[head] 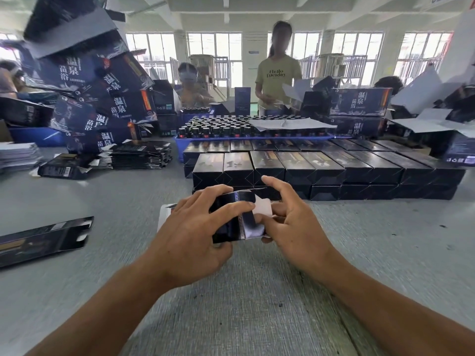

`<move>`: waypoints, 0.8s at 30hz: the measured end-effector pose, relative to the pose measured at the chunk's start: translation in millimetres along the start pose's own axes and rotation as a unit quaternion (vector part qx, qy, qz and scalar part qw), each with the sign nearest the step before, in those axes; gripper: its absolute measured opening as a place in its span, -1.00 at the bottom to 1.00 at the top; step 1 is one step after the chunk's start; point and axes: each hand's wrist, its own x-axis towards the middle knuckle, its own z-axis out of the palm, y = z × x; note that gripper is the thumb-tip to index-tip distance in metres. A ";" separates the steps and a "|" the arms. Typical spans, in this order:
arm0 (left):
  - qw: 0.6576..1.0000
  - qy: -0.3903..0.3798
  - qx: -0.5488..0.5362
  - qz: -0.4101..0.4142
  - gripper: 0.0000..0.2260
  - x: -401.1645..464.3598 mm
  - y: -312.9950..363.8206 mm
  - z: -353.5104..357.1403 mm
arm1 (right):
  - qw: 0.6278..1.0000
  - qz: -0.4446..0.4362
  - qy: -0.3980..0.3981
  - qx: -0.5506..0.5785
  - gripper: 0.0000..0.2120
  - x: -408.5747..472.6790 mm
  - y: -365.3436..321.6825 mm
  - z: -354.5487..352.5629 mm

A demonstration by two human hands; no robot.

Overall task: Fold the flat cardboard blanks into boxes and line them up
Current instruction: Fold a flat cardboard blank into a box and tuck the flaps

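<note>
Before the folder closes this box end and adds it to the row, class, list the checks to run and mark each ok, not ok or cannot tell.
1. Left hand grips the dark box being folded: ok.
2. Right hand fingers are on the white end flap: ok.
3. End flap tucked in: not ok, it stands open.
4. Far end of the box closed: cannot tell, hidden by the left hand.
5. Rows of finished boxes sit just beyond the hands, neatly lined up: ok.
6. More blanks at hand: ok, one flat blank lies to the left on the table.
</note>
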 end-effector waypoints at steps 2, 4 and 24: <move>1.000 0.009 -0.004 0.001 -0.32 -0.1 -1.2 0.0 | 1.000 -0.011 0.006 -0.013 -0.32 -0.7 0.0 0.9; 1.000 0.021 -0.009 0.002 -0.34 0.0 -3.5 -0.1 | 1.000 -0.018 0.005 -0.018 -0.32 -1.6 -1.1 1.4; 0.999 0.010 0.010 -0.033 -0.33 -0.7 -7.8 -1.8 | 0.993 -0.006 -0.107 -0.058 -0.40 -5.4 -4.1 -4.4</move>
